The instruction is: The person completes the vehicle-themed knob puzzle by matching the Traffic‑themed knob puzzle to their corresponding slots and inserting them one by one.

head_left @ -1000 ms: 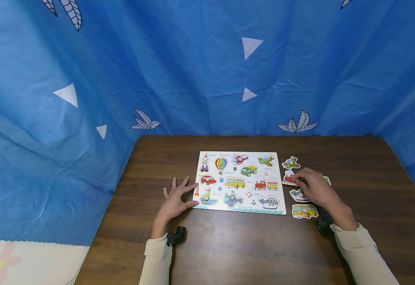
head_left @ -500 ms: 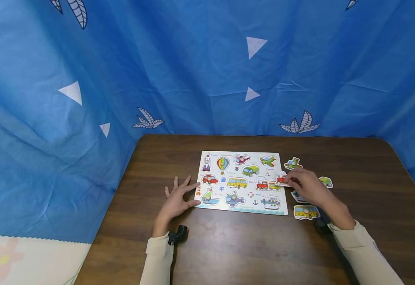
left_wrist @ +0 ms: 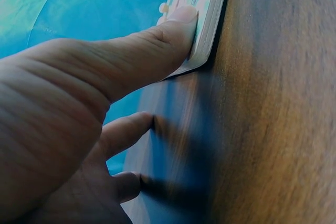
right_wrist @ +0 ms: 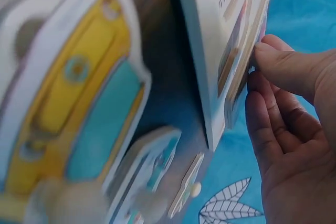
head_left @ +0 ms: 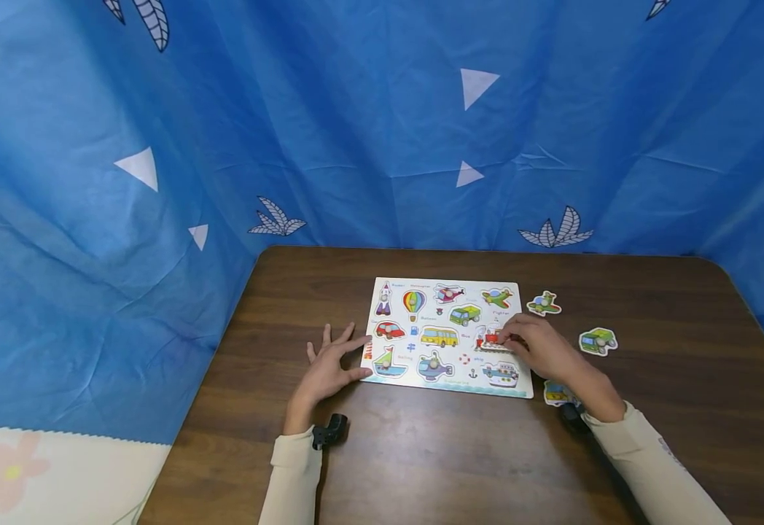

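My right hand (head_left: 546, 350) pinches a red train puzzle piece (head_left: 490, 340) over the train picture at the right side of the white vehicle puzzle board (head_left: 467, 384). In the right wrist view the thumb and fingertips meet at the board's face, and the piece is seen edge-on; whether it lies flat in its recess I cannot tell. My left hand (head_left: 323, 373) has its fingers spread, with thumb and forefinger resting on the board's left edge. The left wrist view shows the thumb (left_wrist: 157, 43) pressing the board's corner.
Right of the board lie a fighter plane piece (head_left: 544, 303), a green truck piece (head_left: 598, 341) and a yellow bus piece (head_left: 556, 394) partly under the right wrist. A ship piece (right_wrist: 149, 163) shows in the right wrist view. A blue curtain (head_left: 388, 146) hangs behind the brown table (head_left: 421, 467).
My right hand has lifted the train piece from the group at the right and carried it left onto the board. The left hand has stayed on the board's edge.
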Action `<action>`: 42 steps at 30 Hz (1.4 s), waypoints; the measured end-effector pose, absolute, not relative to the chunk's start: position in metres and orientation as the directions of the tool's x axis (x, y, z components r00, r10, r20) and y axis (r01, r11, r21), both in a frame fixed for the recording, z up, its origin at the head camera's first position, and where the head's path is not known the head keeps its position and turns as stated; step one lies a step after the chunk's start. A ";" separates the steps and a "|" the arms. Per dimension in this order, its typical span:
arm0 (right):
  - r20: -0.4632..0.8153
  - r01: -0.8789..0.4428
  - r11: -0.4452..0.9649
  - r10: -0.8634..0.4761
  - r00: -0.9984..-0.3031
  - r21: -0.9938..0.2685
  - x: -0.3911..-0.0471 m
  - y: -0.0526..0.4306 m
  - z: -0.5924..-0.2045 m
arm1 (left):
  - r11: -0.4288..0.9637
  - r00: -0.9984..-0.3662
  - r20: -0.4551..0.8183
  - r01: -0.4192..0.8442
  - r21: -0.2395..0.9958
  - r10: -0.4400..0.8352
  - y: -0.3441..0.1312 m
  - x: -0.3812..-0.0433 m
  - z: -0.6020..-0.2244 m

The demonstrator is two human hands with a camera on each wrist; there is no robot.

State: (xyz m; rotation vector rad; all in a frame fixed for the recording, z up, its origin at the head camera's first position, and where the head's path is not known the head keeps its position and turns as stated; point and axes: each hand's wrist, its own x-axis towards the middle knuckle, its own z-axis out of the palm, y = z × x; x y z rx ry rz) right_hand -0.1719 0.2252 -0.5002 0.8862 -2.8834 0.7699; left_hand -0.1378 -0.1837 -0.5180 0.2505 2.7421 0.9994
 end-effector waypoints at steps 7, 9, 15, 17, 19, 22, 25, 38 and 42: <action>0.151 -0.549 0.704 -0.546 -0.824 -0.451 -0.176 0.217 -0.504 | 0.749 -0.962 -0.142 0.086 0.657 0.235 -0.184 -0.138 -0.519; 0.139 -0.544 0.706 -0.547 -0.826 -0.454 -0.177 0.216 -0.505 | 0.748 -0.962 -0.138 0.090 0.658 0.237 -0.184 -0.138 -0.519; 0.109 -0.526 0.713 -0.544 -0.832 -0.464 -0.178 0.215 -0.505 | 0.747 -0.962 -0.139 0.086 0.659 0.234 -0.184 -0.139 -0.519; 0.102 -0.525 0.710 -0.547 -0.831 -0.469 -0.178 0.214 -0.504 | 0.746 -0.963 -0.138 0.086 0.660 0.232 -0.184 -0.139 -0.519; 0.096 -0.522 0.709 -0.548 -0.831 -0.474 -0.178 0.213 -0.503 | 0.748 -0.963 -0.142 0.081 0.659 0.230 -0.184 -0.140 -0.519; 0.087 -0.515 0.712 -0.545 -0.834 -0.477 -0.176 0.212 -0.503 | 0.749 -0.963 -0.142 0.083 0.657 0.231 -0.184 -0.140 -0.519; 0.079 -0.508 0.717 -0.541 -0.838 -0.478 -0.175 0.211 -0.503 | 0.751 -0.963 -0.146 0.078 0.656 0.227 -0.183 -0.140 -0.518; 0.119 -0.450 0.719 -0.462 -0.879 -0.530 -0.157 0.234 -0.498 | 0.750 -0.964 -0.145 0.074 0.657 0.223 -0.183 -0.140 -0.522; 0.109 -0.427 0.717 -0.445 -0.889 -0.551 -0.147 0.249 -0.498 | 0.749 -0.965 -0.143 0.073 0.659 0.219 -0.183 -0.140 -0.520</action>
